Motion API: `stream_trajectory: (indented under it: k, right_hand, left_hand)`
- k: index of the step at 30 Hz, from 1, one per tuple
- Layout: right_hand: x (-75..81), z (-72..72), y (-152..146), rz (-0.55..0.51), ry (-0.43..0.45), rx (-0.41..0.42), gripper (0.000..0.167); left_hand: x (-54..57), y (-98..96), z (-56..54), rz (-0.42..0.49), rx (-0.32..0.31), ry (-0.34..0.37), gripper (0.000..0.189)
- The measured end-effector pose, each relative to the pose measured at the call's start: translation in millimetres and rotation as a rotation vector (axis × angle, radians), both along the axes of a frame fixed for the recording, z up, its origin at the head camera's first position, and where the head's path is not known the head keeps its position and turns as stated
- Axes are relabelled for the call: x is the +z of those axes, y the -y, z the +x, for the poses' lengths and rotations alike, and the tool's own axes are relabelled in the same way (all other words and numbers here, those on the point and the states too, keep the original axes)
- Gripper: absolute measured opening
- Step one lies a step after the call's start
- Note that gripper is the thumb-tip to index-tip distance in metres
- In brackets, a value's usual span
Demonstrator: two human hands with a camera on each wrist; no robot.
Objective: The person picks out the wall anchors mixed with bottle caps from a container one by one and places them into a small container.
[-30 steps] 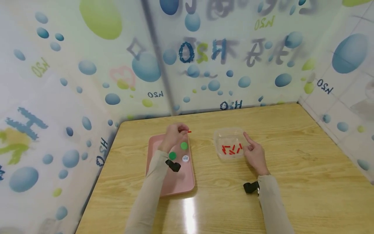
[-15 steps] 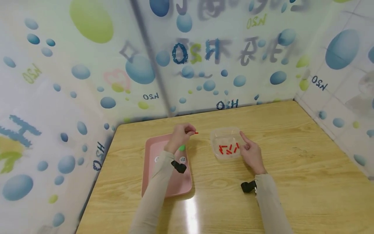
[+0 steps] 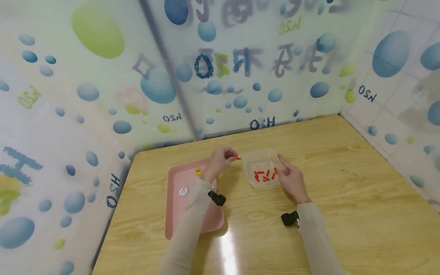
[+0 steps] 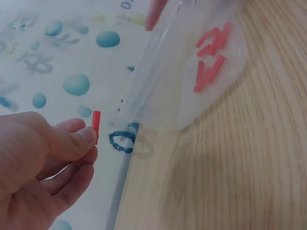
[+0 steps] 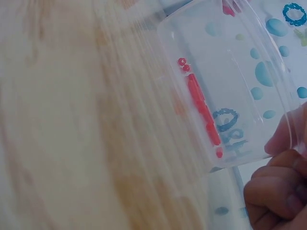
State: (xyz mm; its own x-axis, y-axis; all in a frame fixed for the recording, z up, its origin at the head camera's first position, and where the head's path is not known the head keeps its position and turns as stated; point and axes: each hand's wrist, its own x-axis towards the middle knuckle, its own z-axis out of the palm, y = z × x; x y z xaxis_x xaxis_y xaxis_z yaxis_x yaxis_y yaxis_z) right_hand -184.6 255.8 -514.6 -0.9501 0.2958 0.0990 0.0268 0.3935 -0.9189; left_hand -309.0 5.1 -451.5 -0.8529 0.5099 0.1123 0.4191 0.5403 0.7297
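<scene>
My left hand [image 3: 219,162] pinches a short red stick [image 4: 96,125] between thumb and fingertips. It is held in the air between the pink tray and a clear plastic container [image 3: 261,157], with the stick's tip pointing toward the container. Several similar red sticks [image 3: 264,175] lie on the container's floor. On the container's right side, my right hand [image 3: 293,181] grips the rim; its curled fingers [image 5: 276,184] stay outside the wall and the index finger is extended along the edge.
The pink tray [image 3: 174,208] lies to the left, partly hidden by the left forearm. Inside it show a white disc [image 3: 183,191] with a mark and a yellow piece [image 3: 198,172]. Patterned walls [image 3: 220,107] bound the wooden table [image 3: 275,244] at the back and sides.
My left hand has moved right, from over the tray's far edge toward the container, still pinching the red stick. The right hand keeps its grip on the container. The head view has shifted slightly.
</scene>
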Motion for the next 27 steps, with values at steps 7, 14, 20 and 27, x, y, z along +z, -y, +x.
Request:
stream_trajectory:
  k: [7, 14, 20, 27]
  right_hand:
    - [-2.3, -0.6, 0.6, -0.005, -0.016, -0.001, 0.062]
    - [-0.7, 0.3, 1.0, -0.010, -0.019, 0.001, 0.062]
    - [-2.1, -1.3, 0.2, -0.004, -0.024, 0.003, 0.061]
    - [-2.1, -1.0, -0.4, -0.013, -0.028, 0.014, 0.061]
  left_hand:
    - [-1.5, -18.6, 3.8, -0.014, -0.059, -0.002, 0.012]
    - [-4.6, -33.7, 6.8, -0.026, -0.096, -0.010, 0.013]
    - [-5.4, -42.6, 8.2, -0.028, -0.111, -0.026, 0.008]
    - [-6.0, -50.6, 10.8, -0.030, -0.127, -0.028, 0.008]
